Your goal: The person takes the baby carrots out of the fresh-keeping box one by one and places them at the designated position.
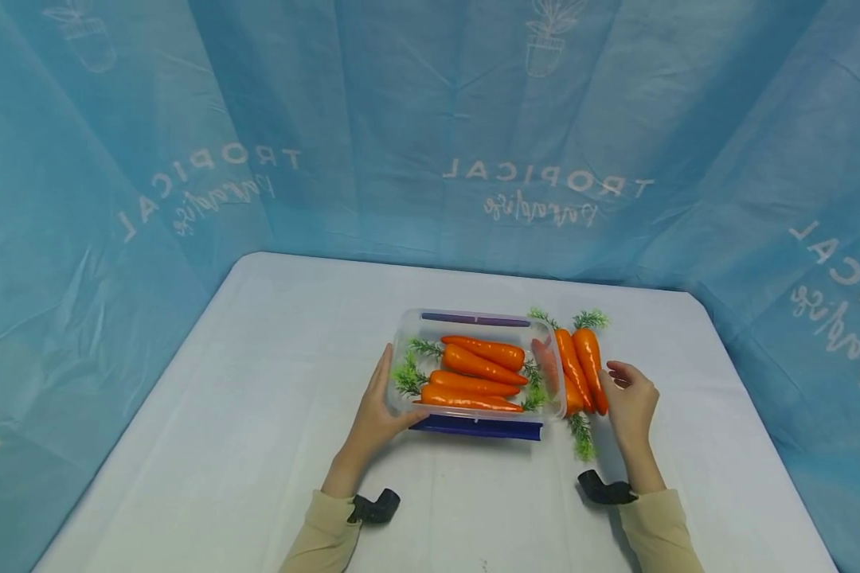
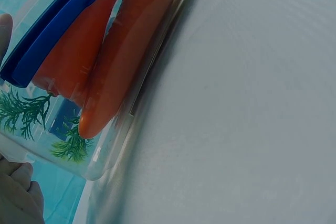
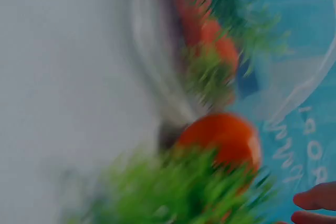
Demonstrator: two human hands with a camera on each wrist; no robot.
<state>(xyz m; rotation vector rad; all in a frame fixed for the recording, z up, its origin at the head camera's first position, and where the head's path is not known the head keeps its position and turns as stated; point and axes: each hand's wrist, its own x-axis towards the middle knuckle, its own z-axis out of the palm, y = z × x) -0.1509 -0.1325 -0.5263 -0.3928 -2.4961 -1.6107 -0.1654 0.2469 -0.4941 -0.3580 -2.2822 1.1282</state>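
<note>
My left hand (image 1: 374,418) grips a clear plastic container (image 1: 400,326) at its left end, with the thumb along the front rim and the fingers at the side wall. Inside lie several orange carrots (image 1: 476,364) with green leafy tops, stacked front to back. A blue clip flap (image 1: 476,426) hangs off the container's front side. My right hand (image 1: 632,398) is at the right of a loose group of carrots, its fingertips close beside the outermost carrot (image 1: 589,358). In the right wrist view, two fingertips (image 3: 317,198) show apart from a blurred carrot (image 3: 226,137) and green leaves (image 3: 173,187).
The loose carrots lie against the container's right end, their leafy tops (image 1: 583,438) pointing both toward and away from me. A white cloth (image 1: 258,382) covers the table. Blue printed curtains (image 1: 416,143) hang behind it and at both sides.
</note>
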